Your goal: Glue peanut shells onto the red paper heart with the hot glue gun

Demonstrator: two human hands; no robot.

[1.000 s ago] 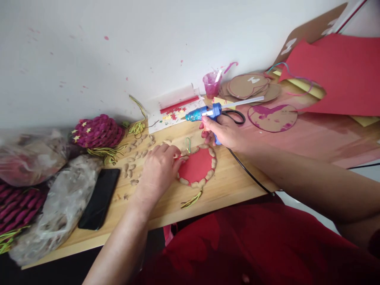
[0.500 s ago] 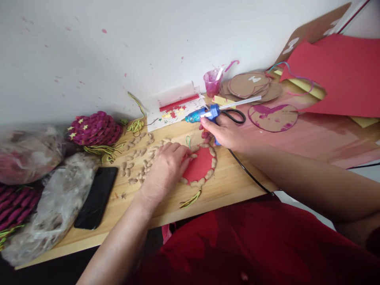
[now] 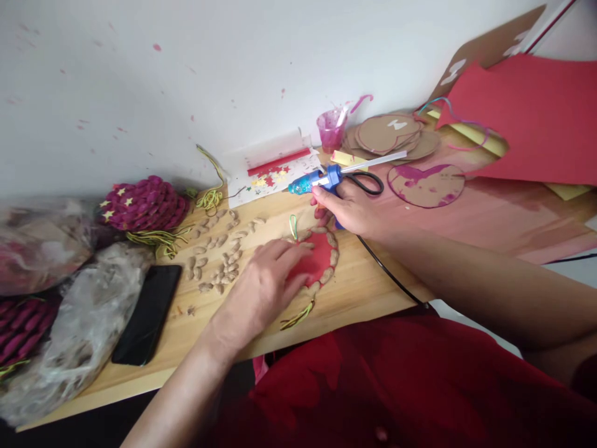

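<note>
The right hand (image 3: 352, 208) is clamped on the glue gun (image 3: 303, 183), fingers wrapped round its handle. The left grip is apart: the thumb of the left hand (image 3: 265, 280) stands off from its fingers, with red showing in the gap. The fingertips are blurred, so whether they press on anything cannot be told.

The disc (image 3: 321, 255) lies right under those fingers, flat on the desk (image 3: 354, 298), its left part covered by the hand. Of the two, the left hand is nearer, reaching over from the left; from the right hand, the disc lies leftward and towards the person. Being round, it has no long axis. The gun's runs sideways, nozzle to the left, glue stick (image 3: 375, 162) out to the right and slightly up, held beyond the disc's far edge.

Peanuts line the disc's visible rim. A green loop (image 3: 293, 225) stands at its far edge, a yarn tassel (image 3: 298, 316) at the near one. Loose peanuts (image 3: 228, 266) lie left of the left hand, with the phone (image 3: 147, 314) and a plastic bag (image 3: 91, 323) farther left. Past the gun are the cup (image 3: 332, 134) and stacked cardboard rounds (image 3: 389, 134); a red sheet (image 3: 541, 118) lies far right.
</note>
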